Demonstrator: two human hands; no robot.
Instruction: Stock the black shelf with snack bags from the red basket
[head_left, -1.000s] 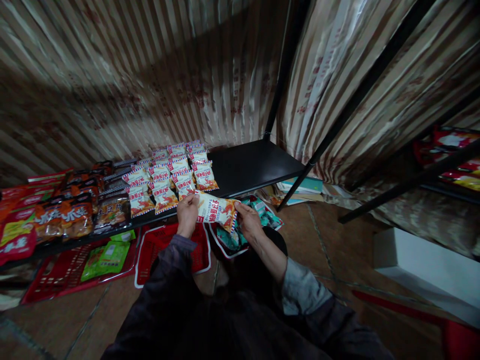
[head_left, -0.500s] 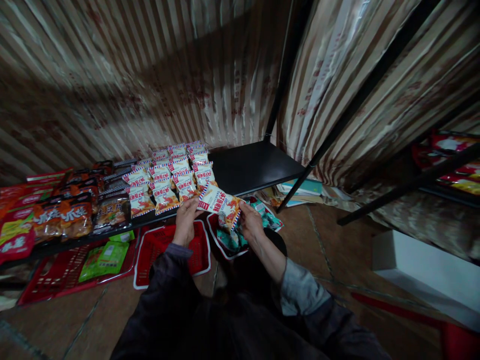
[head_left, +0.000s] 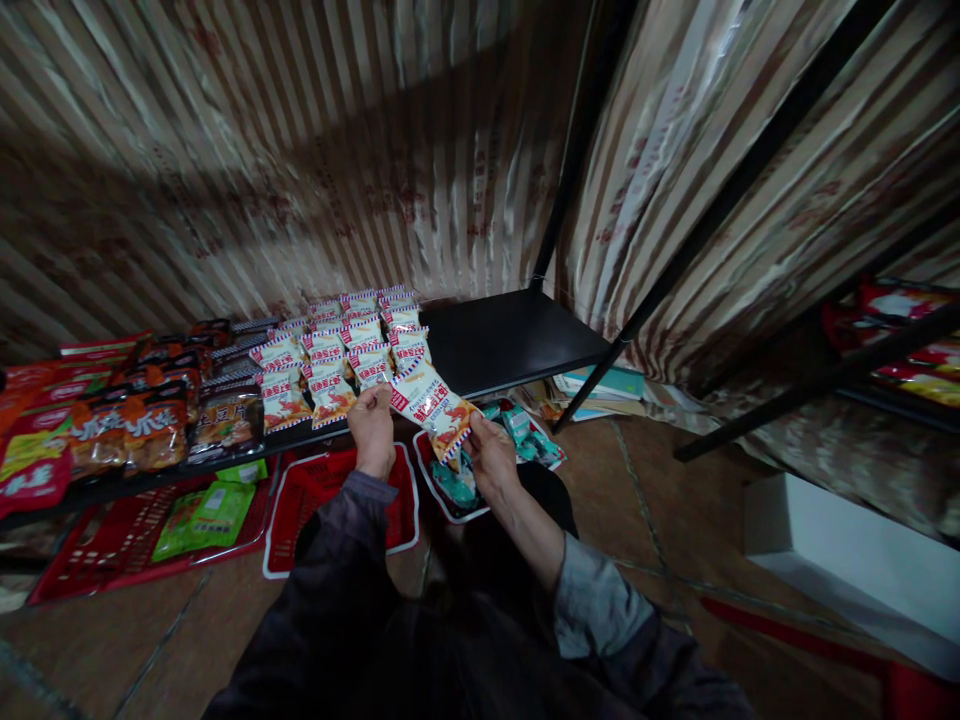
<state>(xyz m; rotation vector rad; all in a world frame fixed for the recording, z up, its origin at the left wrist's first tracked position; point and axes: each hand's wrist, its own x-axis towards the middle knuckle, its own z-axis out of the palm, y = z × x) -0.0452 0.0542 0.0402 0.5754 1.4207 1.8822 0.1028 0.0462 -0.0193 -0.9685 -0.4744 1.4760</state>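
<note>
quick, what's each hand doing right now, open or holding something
Left hand: closed, pinching the snack packet by its upper-left end.
Right hand: closed, holding the same packet's lower-right side.

Held packet point(head_left: 433, 403) — 鱿鱼; brown bag point(head_left: 225, 428) — 土豆片

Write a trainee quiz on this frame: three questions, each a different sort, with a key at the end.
1. True or false: the left hand and the right hand hold one white snack packet between them.

2. What lies in the far-left red basket?
A) teal packets
B) green packets
C) a white box

3. Fill in the blank: as pictured, the orange-and-black packets lie to the ____ of the rows of white packets on the black shelf.

Key: 1. True, each hand has one end. 2. B. 3. left.
</note>
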